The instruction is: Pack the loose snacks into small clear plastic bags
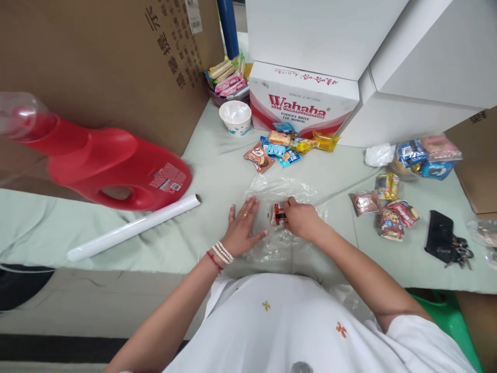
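Observation:
A clear plastic bag (267, 251) lies flat on the pale green cloth in front of me. My right hand (301, 220) is closed around a small brown-and-red snack packet (278, 214) resting over the bag. To its left, my left hand (244, 228) lies with fingers spread on the bag's left edge, holding nothing. Beyond the bag is a pile of wrapped snacks (285, 145) in blue, yellow and brown. Several more snack packets (392, 223) lie to the right of my right hand.
A red detergent bottle (116, 166) and a white tube (135, 228) lie at left. Behind are a paper cup (235, 118), a snack basket (229, 83) and a Wahaha carton (303, 101). At right are a stuffed snack bag (427, 155), a phone (438, 235) and keys (461, 253).

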`<state>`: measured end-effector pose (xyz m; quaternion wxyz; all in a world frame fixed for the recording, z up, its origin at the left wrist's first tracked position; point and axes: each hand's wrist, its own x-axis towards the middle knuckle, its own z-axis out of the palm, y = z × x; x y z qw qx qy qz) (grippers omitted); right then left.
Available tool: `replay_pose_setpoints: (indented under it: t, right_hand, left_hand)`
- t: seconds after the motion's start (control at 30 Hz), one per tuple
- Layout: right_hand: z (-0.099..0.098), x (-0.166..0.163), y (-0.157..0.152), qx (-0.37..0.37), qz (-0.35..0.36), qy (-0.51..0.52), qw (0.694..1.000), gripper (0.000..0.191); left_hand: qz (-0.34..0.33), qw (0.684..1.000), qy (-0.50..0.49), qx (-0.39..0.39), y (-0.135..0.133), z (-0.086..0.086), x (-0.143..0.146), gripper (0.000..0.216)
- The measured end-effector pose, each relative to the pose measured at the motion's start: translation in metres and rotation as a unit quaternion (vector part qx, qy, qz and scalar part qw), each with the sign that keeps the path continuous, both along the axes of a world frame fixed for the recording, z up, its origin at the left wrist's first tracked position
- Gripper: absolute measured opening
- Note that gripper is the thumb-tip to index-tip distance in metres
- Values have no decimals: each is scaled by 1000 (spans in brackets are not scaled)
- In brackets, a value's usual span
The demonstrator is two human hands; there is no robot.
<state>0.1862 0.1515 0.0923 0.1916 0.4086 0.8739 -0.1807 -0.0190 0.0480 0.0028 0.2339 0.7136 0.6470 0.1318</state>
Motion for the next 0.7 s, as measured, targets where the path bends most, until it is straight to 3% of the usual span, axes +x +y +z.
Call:
replay_pose_setpoints:
  t: [0.17,0.27,0.4,0.53,0.7]
  right_hand:
    - [3,52,-13,-32,-5,180,983,68]
    - [-15,95,-34,-36,68,268,960,69]
    - [-54,123,-58,34,57,321,945,28]
    - [-56,124,-54,9,-4,398,917,18]
    - [-40,120,-13,-72,-104,413,902,23]
  left_hand:
    - [-4,998,-47,33,-14,7,-19,63]
    - [-97,991,-73,50,-26,8,-32,68]
    - [-196,977,-80,18,-35,5,-45,72]
    - [-151,985,-87,20,-24,7,-47,21]
    - [-13,984,-170,43,13,16,-38,28]
